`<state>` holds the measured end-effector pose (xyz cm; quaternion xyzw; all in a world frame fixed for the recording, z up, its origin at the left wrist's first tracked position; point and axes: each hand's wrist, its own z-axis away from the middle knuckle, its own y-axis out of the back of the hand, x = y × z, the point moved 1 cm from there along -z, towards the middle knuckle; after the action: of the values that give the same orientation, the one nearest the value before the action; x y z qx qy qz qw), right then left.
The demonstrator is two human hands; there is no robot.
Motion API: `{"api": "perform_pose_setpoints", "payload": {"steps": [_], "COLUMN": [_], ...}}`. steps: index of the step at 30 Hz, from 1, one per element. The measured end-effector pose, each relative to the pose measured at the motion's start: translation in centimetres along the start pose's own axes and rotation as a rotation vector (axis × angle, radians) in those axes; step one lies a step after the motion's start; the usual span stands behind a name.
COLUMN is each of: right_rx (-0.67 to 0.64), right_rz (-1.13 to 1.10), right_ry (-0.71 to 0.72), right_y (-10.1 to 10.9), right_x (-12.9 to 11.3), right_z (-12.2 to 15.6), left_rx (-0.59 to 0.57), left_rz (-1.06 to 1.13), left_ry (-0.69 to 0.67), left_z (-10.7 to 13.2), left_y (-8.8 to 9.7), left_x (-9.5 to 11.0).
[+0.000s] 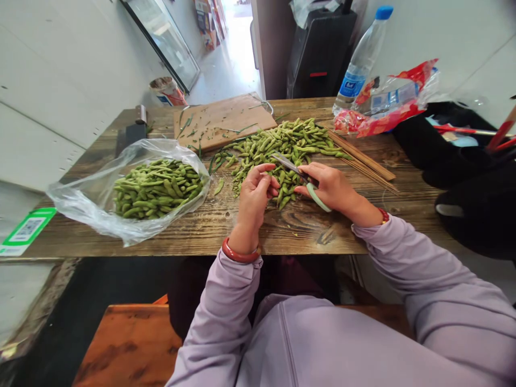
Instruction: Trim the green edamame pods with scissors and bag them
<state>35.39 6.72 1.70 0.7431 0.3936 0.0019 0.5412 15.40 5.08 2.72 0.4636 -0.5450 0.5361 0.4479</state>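
My left hand is closed in a pinch on a green edamame pod just above the wooden table. My right hand grips scissors with pale green handles, blades pointing left toward that pod. Both hands hover at the near edge of a loose pile of edamame pods spread on the table. A clear plastic bag holding more pods lies to the left.
A wooden cutting board with green scraps sits behind the pile, a cleaver at its left. Wooden sticks, a water bottle, a red-and-clear plastic packet and black items lie right.
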Motion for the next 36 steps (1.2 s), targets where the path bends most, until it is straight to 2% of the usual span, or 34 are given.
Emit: {"api": "perform_pose_setpoints", "payload": {"steps": [4,6,12,16,19,24,29,33,36], "right_rx": [0.041,0.044,0.027,0.022,0.019,0.008,0.018,0.015,0.007], "right_rz": [-0.033,-0.033,-0.012,-0.021,-0.026,-0.033,-0.006,0.006,0.021], "right_ry": [-0.028,-0.024,-0.017,-0.01,-0.016,-0.023,-0.043,-0.047,-0.043], "right_y": [0.1,0.1,-0.1,-0.2,-0.2,0.0,0.1,0.0,0.0], "right_x": [-0.1,-0.2,-0.2,0.1,0.1,-0.2,-0.2,-0.1,-0.1], "right_z": [-0.1,-0.1,-0.2,-0.2,-0.1,0.0,0.0,0.0,0.0], "left_rx": [0.103,0.131,0.037,0.01,-0.023,-0.003,0.0,-0.041,-0.128], "left_rz": [-0.068,-0.194,-0.795,-1.013,-1.073,-0.95,-0.604,-0.195,-0.012], "left_ry": [-0.024,-0.072,-0.252,-0.273,-0.271,-0.244,-0.181,0.009,0.11], "left_z": [-0.4,-0.8,-2.4,-3.3,-3.7,-4.0,-3.5,-2.8,-2.6], "left_y": [0.2,0.3,-0.2,-1.1,-1.3,-0.1,0.5,0.3,0.0], "left_x": [-0.5,-0.9,-1.4,-1.2,-1.4,-1.6,-0.9,-0.6,-0.5]}}
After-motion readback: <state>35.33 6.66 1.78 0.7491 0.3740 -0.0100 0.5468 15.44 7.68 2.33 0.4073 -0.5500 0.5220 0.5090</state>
